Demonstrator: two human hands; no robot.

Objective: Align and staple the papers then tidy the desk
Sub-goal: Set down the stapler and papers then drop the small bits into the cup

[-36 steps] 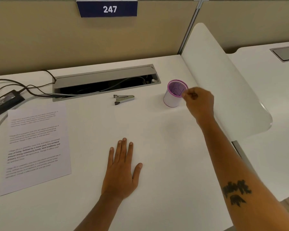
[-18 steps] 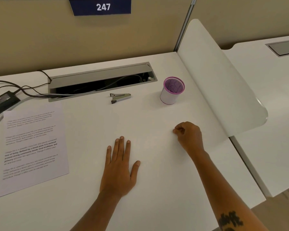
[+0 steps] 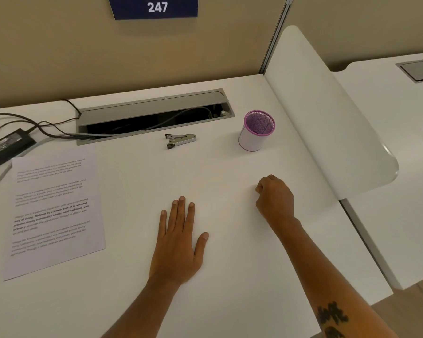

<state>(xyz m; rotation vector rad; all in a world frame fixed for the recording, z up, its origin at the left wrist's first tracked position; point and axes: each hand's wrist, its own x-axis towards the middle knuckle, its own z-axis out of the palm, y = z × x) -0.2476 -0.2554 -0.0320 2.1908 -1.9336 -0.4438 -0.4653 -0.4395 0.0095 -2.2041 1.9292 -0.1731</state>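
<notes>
Papers flat at desk's left, text up, near edge skewed. Stapler well right of them, just before open cable tray. Purple mesh cup upright further right, beside white divider. Left hand pressed flat mid-desk, fingers spread a little, holding nothing. Right hand curled in loose fist on desk below cup; contents, if any, impossible to tell. Power brick and cords at far left. Sign reading 247 on partition above.
</notes>
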